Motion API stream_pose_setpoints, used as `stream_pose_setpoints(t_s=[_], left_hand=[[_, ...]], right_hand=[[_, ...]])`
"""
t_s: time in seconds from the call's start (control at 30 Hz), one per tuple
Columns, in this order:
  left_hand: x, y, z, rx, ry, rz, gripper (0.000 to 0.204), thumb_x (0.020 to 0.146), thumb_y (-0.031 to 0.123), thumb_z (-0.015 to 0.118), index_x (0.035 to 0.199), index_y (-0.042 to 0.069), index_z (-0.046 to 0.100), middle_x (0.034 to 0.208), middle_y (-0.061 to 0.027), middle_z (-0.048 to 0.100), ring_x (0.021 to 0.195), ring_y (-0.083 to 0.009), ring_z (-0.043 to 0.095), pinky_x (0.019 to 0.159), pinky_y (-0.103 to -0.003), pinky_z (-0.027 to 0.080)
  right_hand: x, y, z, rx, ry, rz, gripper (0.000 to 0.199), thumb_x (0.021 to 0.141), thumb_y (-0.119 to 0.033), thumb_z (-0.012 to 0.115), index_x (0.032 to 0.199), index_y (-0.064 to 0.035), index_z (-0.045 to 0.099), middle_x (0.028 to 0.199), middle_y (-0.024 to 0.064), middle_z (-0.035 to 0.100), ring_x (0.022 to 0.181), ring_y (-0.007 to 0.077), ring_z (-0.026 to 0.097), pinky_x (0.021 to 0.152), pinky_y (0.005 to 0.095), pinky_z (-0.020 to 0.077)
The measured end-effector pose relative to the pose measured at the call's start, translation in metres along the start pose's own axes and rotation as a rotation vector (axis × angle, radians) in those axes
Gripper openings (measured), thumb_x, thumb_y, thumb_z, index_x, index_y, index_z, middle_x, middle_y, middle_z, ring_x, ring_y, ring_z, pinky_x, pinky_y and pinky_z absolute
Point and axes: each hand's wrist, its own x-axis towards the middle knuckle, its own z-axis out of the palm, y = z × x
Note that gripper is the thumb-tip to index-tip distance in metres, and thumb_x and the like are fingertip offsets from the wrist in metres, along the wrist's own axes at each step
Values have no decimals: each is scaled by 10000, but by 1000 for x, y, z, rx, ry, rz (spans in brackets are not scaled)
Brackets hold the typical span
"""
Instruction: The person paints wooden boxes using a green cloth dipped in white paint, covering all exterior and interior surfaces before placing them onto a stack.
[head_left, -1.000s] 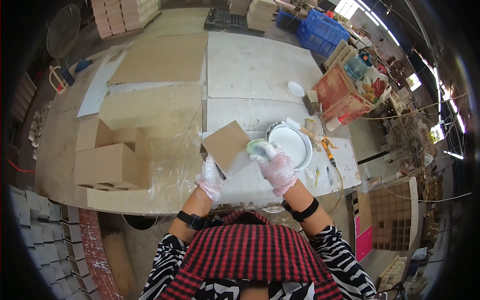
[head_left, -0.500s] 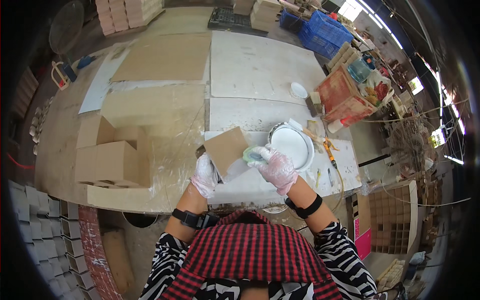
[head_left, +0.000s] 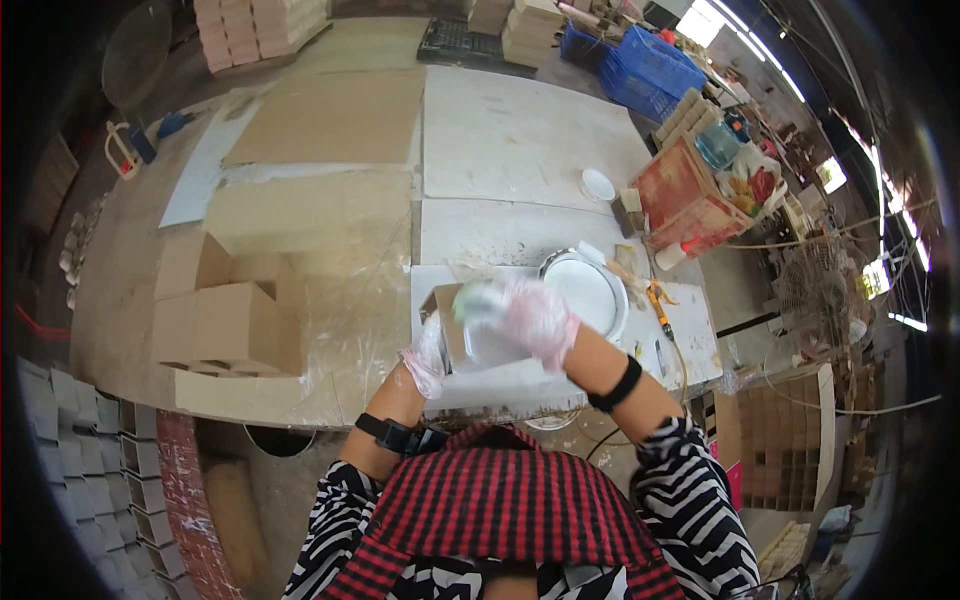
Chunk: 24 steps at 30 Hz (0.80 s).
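Observation:
A small brown cardboard box (head_left: pixel 454 342) is held above the front of the table by my left hand (head_left: pixel 427 358), which wears a thin clear glove and grips the box at its left side. White wet coating shows on part of the box. My right hand (head_left: pixel 538 322), also gloved and blurred by motion, presses a pale green sponge (head_left: pixel 465 300) over the box's upper face. Its fingers partly hide both sponge and box. Just right of that hand stands a round tub (head_left: pixel 621 305) of white liquid.
Several brown boxes (head_left: pixel 236 325) stand together on the left of the table. Beyond the tub lie a brush (head_left: pixel 622 268) and an orange-handled tool (head_left: pixel 658 300) with a hose. A white bowl (head_left: pixel 597 184) and a red crate (head_left: pixel 690 190) are at the right.
My right hand has moved left, bringing the sponge from the box's right edge across its face. The box has turned in my left hand, showing an opening at its left.

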Motion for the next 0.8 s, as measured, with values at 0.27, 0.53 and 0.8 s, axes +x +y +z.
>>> stream_pose_setpoints(t_s=[0.27, 0.53, 0.8], left_hand=[[1, -17, -14, 21, 138, -93, 375, 949, 192, 370, 1266, 2, 432, 1208, -142, 527, 1048, -226, 562, 896, -380, 479], [-5, -7, -35, 32, -226, -52, 450, 967, 324, 330, 1285, 18, 420, 1235, -129, 518, 1079, -229, 551, 920, -364, 464], [-24, 8, 39, -72, 104, -90, 426, 960, 288, 349, 1287, 23, 421, 1207, -128, 535, 1039, -224, 573, 879, -377, 490]], right_hand=[[29, -11, -1, 49, -24, 139, 462, 708, -146, 586, 1154, -249, 520, 1140, -28, 508, 998, 196, 545, 787, 301, 501], [3, -53, 0, 197, 13, -122, 308, 806, -267, 533, 1111, -231, 559, 960, 57, 575, 857, 196, 596, 745, 317, 500], [3, 10, 5, 156, 338, 11, 329, 792, -185, 518, 1100, -291, 565, 1103, -37, 522, 950, 168, 556, 805, 326, 491]])
